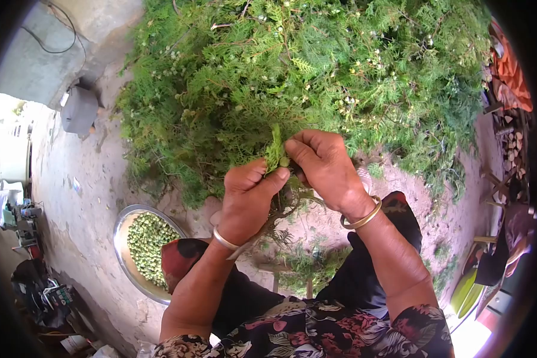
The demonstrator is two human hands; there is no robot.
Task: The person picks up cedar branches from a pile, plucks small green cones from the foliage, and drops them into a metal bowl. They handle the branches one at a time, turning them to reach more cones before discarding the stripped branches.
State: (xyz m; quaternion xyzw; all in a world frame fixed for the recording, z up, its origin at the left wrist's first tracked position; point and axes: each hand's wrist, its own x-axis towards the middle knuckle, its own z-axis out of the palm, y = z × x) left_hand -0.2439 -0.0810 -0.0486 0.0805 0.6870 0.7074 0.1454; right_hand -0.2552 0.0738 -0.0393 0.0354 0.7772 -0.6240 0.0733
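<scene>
My left hand (247, 194) is closed in a pinch on a small evergreen sprig (274, 149) with flat, scaly leaves. A round green cone (284, 161) shows between my left thumb tip and my right fingers. My right hand (325, 164) is pinched against that cone from the right, its fingertips partly hidden. Just beyond both hands rises a large heap of cut evergreen branches (232, 89) dotted with pale cones. Down to the left, a wide metal basin (120, 250) holds a layer of picked green cones (152, 247).
Loose green sprigs (316, 262) lie on the concrete floor (95, 203) between my legs. A grey box-like object (79, 110) stands at the upper left, and tools and clutter (30, 221) line the left side. Stacked firewood (512, 149) and an orange cloth (510, 71) are at the right.
</scene>
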